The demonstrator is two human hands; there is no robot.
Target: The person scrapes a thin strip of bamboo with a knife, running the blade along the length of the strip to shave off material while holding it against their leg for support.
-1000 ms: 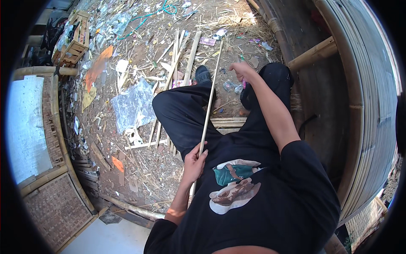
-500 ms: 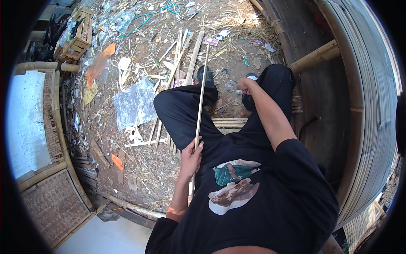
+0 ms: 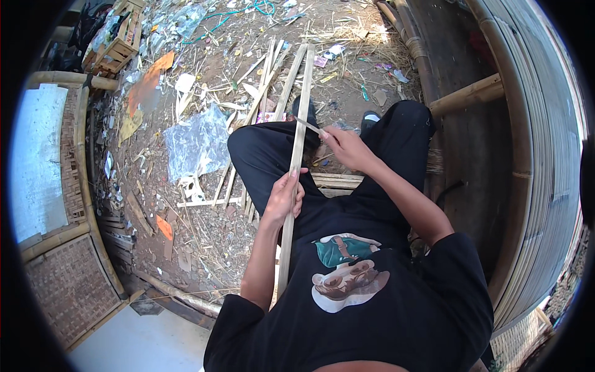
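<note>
The long bamboo strip lies along the person's lap, pointing away over the littered ground. The left hand is clenched around the strip. Just above it, the right hand grips a blade touching the strip; a slip could cut the left fingers.

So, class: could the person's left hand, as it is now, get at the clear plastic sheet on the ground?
Probably yes. The left hand grips the bamboo strip, but the plastic sheet lies on its side past the knee, with nothing between; it would need to let go and lean.
</note>
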